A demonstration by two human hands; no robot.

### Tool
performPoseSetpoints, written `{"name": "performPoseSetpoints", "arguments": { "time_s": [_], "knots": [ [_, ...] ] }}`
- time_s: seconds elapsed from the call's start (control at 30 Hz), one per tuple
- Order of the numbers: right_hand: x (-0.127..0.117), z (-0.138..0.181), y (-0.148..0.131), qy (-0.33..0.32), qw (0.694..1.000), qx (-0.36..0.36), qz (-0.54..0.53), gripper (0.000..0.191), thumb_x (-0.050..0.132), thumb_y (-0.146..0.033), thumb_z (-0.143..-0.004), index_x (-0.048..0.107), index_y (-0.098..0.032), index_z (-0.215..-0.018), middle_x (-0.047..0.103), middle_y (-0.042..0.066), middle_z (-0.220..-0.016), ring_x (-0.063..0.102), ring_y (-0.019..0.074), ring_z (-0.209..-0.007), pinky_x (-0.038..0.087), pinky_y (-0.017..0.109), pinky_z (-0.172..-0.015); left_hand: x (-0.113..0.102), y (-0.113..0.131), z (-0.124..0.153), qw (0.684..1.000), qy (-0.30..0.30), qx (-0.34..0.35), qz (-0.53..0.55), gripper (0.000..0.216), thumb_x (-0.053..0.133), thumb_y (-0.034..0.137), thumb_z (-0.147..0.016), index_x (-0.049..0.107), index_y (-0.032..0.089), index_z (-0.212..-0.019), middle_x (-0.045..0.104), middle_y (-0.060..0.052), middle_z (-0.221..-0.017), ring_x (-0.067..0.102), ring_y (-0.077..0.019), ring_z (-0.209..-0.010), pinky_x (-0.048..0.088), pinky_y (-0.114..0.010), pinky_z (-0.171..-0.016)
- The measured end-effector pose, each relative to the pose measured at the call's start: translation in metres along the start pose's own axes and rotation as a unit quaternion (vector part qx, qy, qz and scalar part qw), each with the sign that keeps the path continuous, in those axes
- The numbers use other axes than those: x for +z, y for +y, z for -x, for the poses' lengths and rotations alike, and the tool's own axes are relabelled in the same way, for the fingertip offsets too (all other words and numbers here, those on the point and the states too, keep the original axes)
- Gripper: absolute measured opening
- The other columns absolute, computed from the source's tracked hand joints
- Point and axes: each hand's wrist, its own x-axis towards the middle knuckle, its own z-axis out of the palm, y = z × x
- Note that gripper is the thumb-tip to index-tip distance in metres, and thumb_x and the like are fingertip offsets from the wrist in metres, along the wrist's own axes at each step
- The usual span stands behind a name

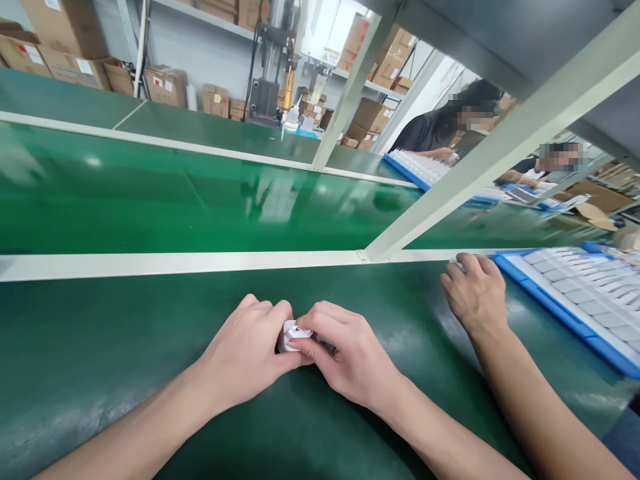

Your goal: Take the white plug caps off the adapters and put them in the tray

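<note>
Just above the green bench top, my left hand (250,343) is closed around a small white plastic charger plug (289,336), its fingers wrapped over the far side. From the right, my right hand (353,350) pinches the same plug between thumb and fingertips. A small dark metal spot shows on the plug's face near my right fingertips. Much of the plug is hidden by the fingers of both hands. A greyish bit shows under my right palm, too covered to name.
Close on my right, a co-worker's hand (475,290) holds a small white item. Beyond it lies a blue tray (560,310) of white cabled parts. A metal post (450,183) slants up from the white rail (200,263); behind runs a green belt (150,193). Other people sit further back.
</note>
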Motion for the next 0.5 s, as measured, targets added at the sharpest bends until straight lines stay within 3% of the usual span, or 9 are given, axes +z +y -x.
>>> {"name": "performPoseSetpoints", "arguments": {
  "time_s": [0.1, 0.23, 0.37, 0.5],
  "knots": [
    [0.000, -0.002, 0.007, 0.007, 0.992, 0.066, -0.110, 0.015, 0.064, -0.033, -0.097, 0.063, -0.020, -0.090, 0.058, 0.000, -0.079, 0.050, 0.0137, -0.068, 0.039, 0.027, -0.061, -0.003, -0.001, 0.001, 0.999, -0.014, -0.030, 0.024, 0.038, 0.063, 0.051, -0.087, 0.042, 0.023, -0.072, 0.057, 0.001, -0.071, 0.052, -0.0226, -0.076, 0.036, -0.032, -0.067],
    [-0.001, -0.010, 0.026, 0.126, 0.901, 0.217, -0.355, 0.031, 0.066, -0.051, -0.094, 0.061, -0.021, -0.097, 0.056, -0.003, -0.068, 0.050, 0.0127, -0.059, 0.038, 0.026, -0.055, -0.009, -0.003, 0.001, 0.996, -0.022, -0.068, 0.062, 0.043, 0.065, 0.066, -0.082, 0.055, 0.023, -0.080, 0.060, 0.000, -0.073, 0.054, -0.0256, -0.083, 0.039, -0.031, -0.064],
    [0.000, -0.018, 0.039, 0.189, 0.846, 0.243, -0.435, 0.034, 0.059, -0.053, -0.096, 0.056, -0.020, -0.091, 0.050, -0.002, -0.072, 0.045, 0.0108, -0.057, 0.028, 0.023, -0.046, -0.011, -0.002, -0.002, 0.990, 0.014, -0.096, 0.100, 0.038, 0.066, 0.060, -0.083, 0.062, 0.023, -0.090, 0.062, 0.000, -0.080, 0.057, -0.0221, -0.077, 0.045, -0.033, -0.067],
    [0.004, -0.018, 0.041, 0.208, 0.813, 0.238, -0.489, 0.031, 0.068, -0.048, -0.089, 0.057, -0.019, -0.089, 0.050, -0.003, -0.073, 0.044, 0.0103, -0.059, 0.033, 0.022, -0.049, -0.010, -0.011, 0.003, 0.985, 0.069, -0.076, 0.138, 0.032, 0.066, 0.052, -0.085, 0.063, 0.022, -0.096, 0.066, -0.002, -0.095, 0.063, -0.0202, -0.080, 0.051, -0.033, -0.073]
  ]
}}
